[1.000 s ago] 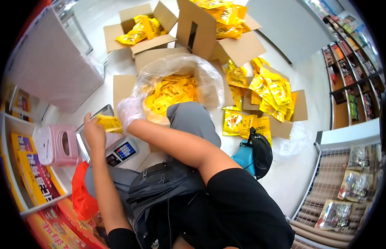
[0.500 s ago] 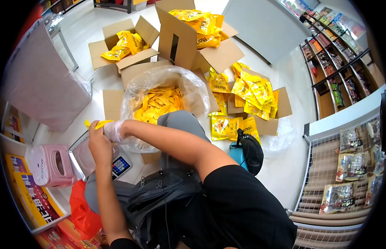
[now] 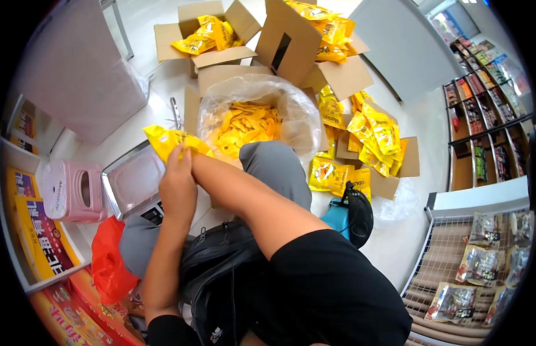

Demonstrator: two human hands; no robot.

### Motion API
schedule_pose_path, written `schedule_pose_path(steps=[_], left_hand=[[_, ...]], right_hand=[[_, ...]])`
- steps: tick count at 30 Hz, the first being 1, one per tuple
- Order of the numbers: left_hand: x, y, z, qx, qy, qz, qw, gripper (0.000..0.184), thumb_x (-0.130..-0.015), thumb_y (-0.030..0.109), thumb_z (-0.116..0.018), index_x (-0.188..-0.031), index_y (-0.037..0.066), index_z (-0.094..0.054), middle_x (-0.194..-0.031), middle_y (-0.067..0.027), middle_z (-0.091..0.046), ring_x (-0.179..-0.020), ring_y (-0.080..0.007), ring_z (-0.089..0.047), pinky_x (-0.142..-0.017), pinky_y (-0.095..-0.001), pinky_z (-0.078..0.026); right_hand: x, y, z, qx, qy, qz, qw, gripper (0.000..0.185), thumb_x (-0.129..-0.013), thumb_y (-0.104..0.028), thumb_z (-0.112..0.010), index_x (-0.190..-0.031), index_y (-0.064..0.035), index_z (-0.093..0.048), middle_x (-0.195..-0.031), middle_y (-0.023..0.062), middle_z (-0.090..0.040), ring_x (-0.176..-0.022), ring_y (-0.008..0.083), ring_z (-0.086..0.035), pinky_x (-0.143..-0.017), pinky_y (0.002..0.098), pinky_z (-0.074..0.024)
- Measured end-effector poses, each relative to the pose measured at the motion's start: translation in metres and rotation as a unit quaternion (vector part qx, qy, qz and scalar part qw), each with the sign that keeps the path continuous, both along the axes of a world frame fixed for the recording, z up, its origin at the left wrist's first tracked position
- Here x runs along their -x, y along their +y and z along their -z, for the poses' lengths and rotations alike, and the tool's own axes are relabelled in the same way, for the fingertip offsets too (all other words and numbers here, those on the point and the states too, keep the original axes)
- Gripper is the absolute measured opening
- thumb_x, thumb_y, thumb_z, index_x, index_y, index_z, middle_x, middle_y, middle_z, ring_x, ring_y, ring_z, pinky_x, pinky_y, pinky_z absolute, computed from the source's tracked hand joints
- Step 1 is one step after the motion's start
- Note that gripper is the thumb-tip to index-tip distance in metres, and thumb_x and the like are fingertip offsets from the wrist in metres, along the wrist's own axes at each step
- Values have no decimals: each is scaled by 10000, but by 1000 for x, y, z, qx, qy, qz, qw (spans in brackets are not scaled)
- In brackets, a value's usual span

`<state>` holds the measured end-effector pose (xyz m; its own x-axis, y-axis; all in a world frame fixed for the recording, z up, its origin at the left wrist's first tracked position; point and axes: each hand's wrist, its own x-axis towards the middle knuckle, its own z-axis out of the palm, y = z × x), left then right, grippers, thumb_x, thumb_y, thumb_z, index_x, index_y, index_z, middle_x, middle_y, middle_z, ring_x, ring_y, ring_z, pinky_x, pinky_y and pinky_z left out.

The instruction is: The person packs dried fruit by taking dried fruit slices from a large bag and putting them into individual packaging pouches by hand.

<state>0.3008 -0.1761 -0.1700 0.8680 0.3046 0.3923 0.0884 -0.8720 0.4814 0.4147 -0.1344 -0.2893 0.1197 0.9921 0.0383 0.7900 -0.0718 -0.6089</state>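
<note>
My left hand (image 3: 177, 181) pinches the edge of a yellow mango bag (image 3: 171, 142), tilted over the floor to the left of the carton. My right forearm (image 3: 239, 193) reaches across to the same bag; my right hand is hidden in or behind it, so its fingers do not show. Sliced dried mango (image 3: 245, 130) fills a clear plastic liner (image 3: 300, 118) inside an open cardboard carton, just right of the bag. Below the bag, a scale (image 3: 132, 176) with a silver-edged tray lies partly behind my left hand and wrist.
Open cartons (image 3: 288, 43) of yellow bags stand at the back and right. A pink stool (image 3: 75, 190) and a red plastic bag (image 3: 111, 259) are at left. Tongs (image 3: 175, 112) lie by the carton. A teal item (image 3: 340, 222) with a black cover sits at right.
The view has shifted, so the cartons appear higher and further right. The yellow bag now shows more fully, and the clear-gloved right wrist seen before is hidden by it.
</note>
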Motion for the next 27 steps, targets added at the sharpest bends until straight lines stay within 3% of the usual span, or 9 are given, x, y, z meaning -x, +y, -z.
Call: schedule_pose_path(steps=[5, 8, 11, 12, 14, 16, 18, 19, 27], left_hand=[[-3, 72, -17, 16, 53, -106, 993, 509, -735, -89, -494, -1226, 5, -589, -1262, -171, -567, -1121, -341, -570, -965, -362, -447], [-3, 91, -24, 135, 115, -66, 982, 529, -740, -83, -485, -1256, -8, -568, -1254, -176, -570, -1128, -337, -564, -1001, -325, -406], [8, 95, -20, 92, 145, -100, 980, 565, -721, -107, -424, -1268, -35, -548, -1270, -184, -555, -1191, -311, -526, -1023, -305, -371], [11, 93, -21, 93, 155, -110, 977, 565, -721, -107, -424, -1268, -35, -548, -1270, -184, -555, -1191, -311, -526, -1023, -305, -371], [14, 92, -24, 73, 121, -107, 984, 576, -713, -116, -420, -1271, -40, -538, -1282, -190, -538, -1177, -318, -535, -1009, -321, -389], [16, 84, -38, 56, 141, -119, 981, 592, -713, -112, -401, -1284, -33, -535, -1283, -186, -536, -1197, -304, -519, -1014, -312, -376], [13, 74, -53, 17, 121, -165, 979, 601, -719, -108, -392, -1297, -25, -534, -1283, -177, -532, -1174, -281, -528, -985, -292, -390], [14, 75, -57, 15, 131, -168, 977, 601, -719, -108, -392, -1297, -25, -534, -1283, -177, -532, -1174, -281, -528, -985, -292, -390], [-1, 96, -67, 51, 105, -242, 963, 592, -770, -97, -371, -1322, 19, -550, -1336, -127, -522, -1105, -155, -540, -808, -221, -439]], right_hand=[[-4, 30, 21, -61, -1, -46, 997, 257, -769, -131, -621, -1017, -81, -669, -1107, 144, -662, -997, 286, -640, -880, 385, -487], [-1, -42, -131, 96, -1, -17, 995, 210, -824, -186, -593, -990, -92, -682, -960, 146, -682, -888, 337, -646, -828, 379, -504], [-32, -121, -167, -58, 37, -72, 995, 292, -854, -323, -583, -971, -91, -716, -924, 130, -691, -830, 311, -658, -800, 372, -515], [-65, -142, -174, 70, 84, 25, 994, 399, -850, -433, -576, -1019, -101, -717, -942, 134, -695, -837, 291, -665, -814, 372, -515], [-155, -165, -96, 351, 43, 215, 910, 534, -781, -551, -617, -1042, -94, -713, -996, 153, -696, -890, 307, -661, -825, 375, -505], [-228, -202, 10, 286, -15, 365, 886, 560, -697, -465, -738, -1081, -60, -690, -1113, 176, -664, -1021, 319, -621, -899, 369, -471], [-252, -213, 69, 215, -13, 391, 895, 571, -675, -400, -770, -1132, -75, -666, -1184, 173, -629, -1090, 318, -581, -942, 364, -448], [-253, -212, 82, 142, -16, 424, 894, 606, -652, -334, -803, -1183, -90, -642, -1254, 171, -593, -1159, 318, -542, -985, 359, -425], [-270, -191, 90, 214, -106, 306, 922, 661, -669, -240, -794, -1288, -168, -573, -1347, 142, -521, -1257, 337, -458, -1055, 377, -373]])
